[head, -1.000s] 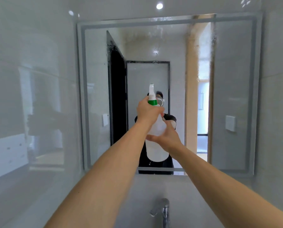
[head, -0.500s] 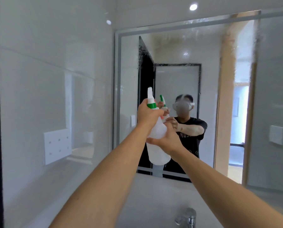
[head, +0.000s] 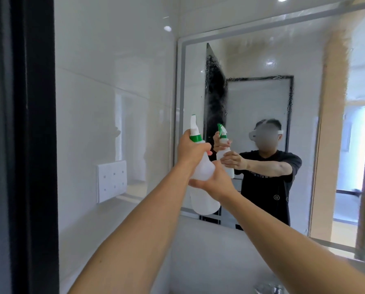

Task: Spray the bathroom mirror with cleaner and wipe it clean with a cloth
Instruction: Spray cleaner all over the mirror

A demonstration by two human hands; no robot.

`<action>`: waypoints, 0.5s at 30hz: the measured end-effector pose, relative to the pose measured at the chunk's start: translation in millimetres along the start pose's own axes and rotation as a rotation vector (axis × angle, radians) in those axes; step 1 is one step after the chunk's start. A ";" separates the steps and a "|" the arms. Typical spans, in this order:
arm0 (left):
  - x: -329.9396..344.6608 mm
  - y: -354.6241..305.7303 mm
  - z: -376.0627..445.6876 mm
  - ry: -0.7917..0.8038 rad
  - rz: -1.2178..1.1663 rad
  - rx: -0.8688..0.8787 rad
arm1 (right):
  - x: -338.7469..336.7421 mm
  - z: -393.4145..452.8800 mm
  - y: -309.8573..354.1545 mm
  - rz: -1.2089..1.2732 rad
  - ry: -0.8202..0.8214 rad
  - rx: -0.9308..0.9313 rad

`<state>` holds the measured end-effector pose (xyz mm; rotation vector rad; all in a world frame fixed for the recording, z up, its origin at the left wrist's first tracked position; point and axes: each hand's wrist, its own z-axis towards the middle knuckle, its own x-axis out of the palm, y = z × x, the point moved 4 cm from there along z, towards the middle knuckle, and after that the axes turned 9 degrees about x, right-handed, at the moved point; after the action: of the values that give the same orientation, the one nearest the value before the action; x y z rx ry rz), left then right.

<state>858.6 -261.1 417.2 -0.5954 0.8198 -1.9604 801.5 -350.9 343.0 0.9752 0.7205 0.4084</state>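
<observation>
A white spray bottle with a green collar and white nozzle is held up in front of the wall mirror. My left hand grips its neck at the trigger. My right hand cups the bottle's body from the right. The nozzle points at the mirror's left part, where a fine mist hangs. Spray droplets speckle the upper glass. The mirror reflects a person holding the same bottle. No cloth is in view.
A glossy white tiled wall with a white socket plate lies to the left. A dark door frame fills the far left edge. A chrome faucet shows at the bottom, below the mirror.
The view has swung left, so the mirror now sits to the right and the door frame has come in. The bottle stays in both hands and mist now shows at the mirror's left part.
</observation>
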 end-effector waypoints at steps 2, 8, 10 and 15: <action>-7.8 3.9 0.4 -0.015 0.003 0.001 | 7.8 -1.1 0.5 0.014 0.030 0.008; -24.6 32.2 -11.1 -0.061 0.078 -0.121 | 30.1 -12.1 -17.1 -0.007 0.101 0.080; -28.6 45.7 -15.8 -0.070 0.104 -0.155 | 37.0 -15.9 -26.7 -0.010 0.122 0.104; -34.1 65.5 -27.0 -0.123 0.142 -0.173 | 46.4 -19.4 -45.4 -0.031 0.138 0.137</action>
<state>892.9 -247.4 347.8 -0.7318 0.9342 -1.7183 820.2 -334.1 280.1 1.0706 0.8971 0.4058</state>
